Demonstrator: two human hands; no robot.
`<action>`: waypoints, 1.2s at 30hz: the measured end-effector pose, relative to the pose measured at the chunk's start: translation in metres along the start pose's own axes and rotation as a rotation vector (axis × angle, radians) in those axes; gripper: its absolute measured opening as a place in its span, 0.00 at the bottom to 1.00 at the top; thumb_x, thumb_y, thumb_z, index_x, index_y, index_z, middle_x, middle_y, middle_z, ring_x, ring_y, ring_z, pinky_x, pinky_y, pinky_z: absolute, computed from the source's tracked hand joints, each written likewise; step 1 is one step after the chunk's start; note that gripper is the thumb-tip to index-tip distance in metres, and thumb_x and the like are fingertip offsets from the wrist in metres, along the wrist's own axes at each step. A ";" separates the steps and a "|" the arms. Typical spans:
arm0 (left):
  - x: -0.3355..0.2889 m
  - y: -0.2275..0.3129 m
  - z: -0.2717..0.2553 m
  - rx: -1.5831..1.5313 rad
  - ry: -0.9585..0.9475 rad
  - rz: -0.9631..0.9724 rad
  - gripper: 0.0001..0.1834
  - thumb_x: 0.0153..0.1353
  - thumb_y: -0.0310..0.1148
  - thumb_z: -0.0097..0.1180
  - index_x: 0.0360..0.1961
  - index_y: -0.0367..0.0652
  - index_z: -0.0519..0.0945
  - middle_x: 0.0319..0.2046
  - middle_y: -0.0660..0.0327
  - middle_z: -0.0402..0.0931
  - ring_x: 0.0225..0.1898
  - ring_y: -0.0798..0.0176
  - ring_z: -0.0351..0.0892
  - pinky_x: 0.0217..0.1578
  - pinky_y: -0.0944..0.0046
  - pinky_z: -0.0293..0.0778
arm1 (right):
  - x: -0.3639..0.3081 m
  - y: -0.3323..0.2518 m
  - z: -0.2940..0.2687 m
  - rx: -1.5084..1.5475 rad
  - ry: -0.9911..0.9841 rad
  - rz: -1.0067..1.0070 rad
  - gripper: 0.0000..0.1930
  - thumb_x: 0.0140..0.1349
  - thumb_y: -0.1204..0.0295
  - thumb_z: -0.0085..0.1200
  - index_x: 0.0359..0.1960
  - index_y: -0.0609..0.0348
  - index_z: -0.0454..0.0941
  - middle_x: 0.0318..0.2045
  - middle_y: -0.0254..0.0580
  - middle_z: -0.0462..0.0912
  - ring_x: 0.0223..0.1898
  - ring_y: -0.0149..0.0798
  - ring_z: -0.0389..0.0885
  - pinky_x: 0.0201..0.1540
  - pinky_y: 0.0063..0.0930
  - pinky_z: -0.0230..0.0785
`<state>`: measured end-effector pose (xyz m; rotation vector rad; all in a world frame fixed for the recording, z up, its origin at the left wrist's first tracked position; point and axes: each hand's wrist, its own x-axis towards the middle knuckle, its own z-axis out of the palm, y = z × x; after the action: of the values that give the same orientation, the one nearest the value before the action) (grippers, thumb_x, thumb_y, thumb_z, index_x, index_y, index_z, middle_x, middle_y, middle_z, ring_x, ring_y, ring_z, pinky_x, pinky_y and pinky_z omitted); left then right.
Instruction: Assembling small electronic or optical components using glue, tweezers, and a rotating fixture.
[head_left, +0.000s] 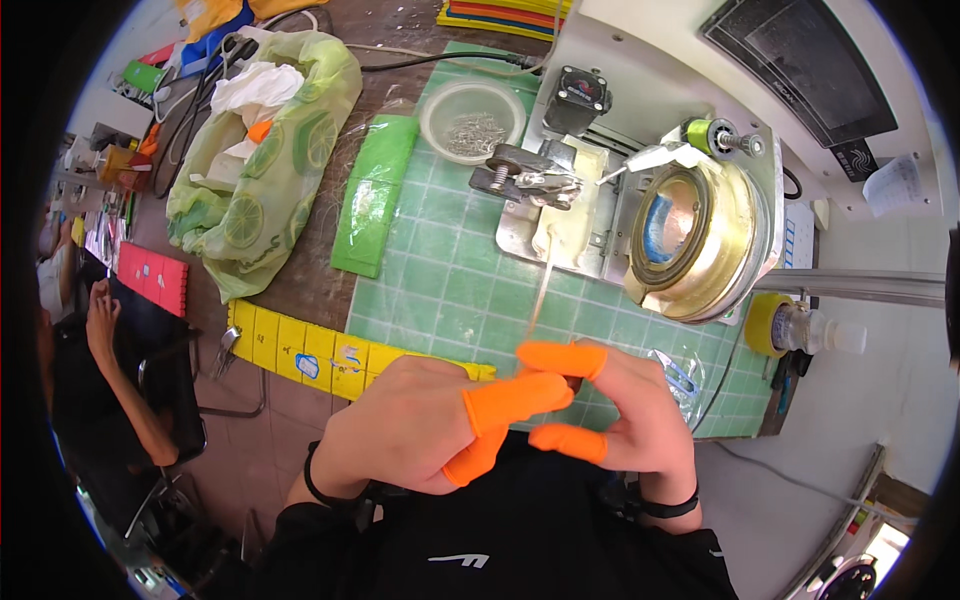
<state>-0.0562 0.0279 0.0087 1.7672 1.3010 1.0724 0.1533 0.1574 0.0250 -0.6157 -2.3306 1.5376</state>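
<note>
Both my hands are together over the near edge of the green cutting mat (463, 255), with orange finger cots on several fingertips. A small dark reddish piece (573, 384) shows between them, mostly hidden by fingers. My right hand (645, 410) curls round that piece from the right, its thumb tip set below it. From the left, my left hand (400, 415) comes in closed, its forefinger tip reaching the piece; whatever its fingers grip is hidden. Just beyond the fingertips, a thin pale brown strip (541, 300) runs down from the machine's cream-coloured block (567, 225).
Beyond stands a machine with a brass-coloured round bowl (695, 240) and a black clamp (530, 178). A clear dish (473, 122) holds small metal pieces. Left are a green pad (375, 195), a yellow numbered strip (290, 347) and a lemon-patterned bag (265, 190). Another person's arm (130, 370) is far left.
</note>
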 end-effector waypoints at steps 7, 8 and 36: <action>-0.006 -0.003 0.017 -0.034 0.052 0.075 0.39 0.49 0.28 0.68 0.66 0.46 0.74 0.26 0.66 0.76 0.23 0.55 0.77 0.22 0.57 0.71 | 0.013 -0.009 0.011 0.078 -0.071 0.023 0.17 0.54 0.69 0.75 0.45 0.59 0.87 0.35 0.39 0.90 0.34 0.40 0.91 0.38 0.27 0.80; -0.007 -0.002 0.018 -0.022 0.054 0.074 0.37 0.50 0.28 0.68 0.65 0.45 0.75 0.29 0.65 0.77 0.23 0.55 0.77 0.22 0.58 0.70 | 0.014 -0.009 0.012 0.088 -0.053 0.017 0.16 0.54 0.69 0.74 0.44 0.58 0.87 0.34 0.39 0.90 0.33 0.40 0.91 0.38 0.27 0.80; 0.021 0.010 0.021 0.083 0.370 0.274 0.20 0.54 0.29 0.75 0.49 0.42 0.87 0.38 0.59 0.85 0.28 0.59 0.84 0.26 0.63 0.77 | -0.023 -0.008 -0.005 0.283 -0.001 -0.028 0.24 0.70 0.77 0.56 0.68 0.62 0.74 0.38 0.40 0.92 0.33 0.38 0.92 0.41 0.26 0.82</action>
<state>-0.0298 0.0440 0.0133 1.9099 1.3569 1.5788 0.1738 0.1475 0.0349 -0.5089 -2.0585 1.8090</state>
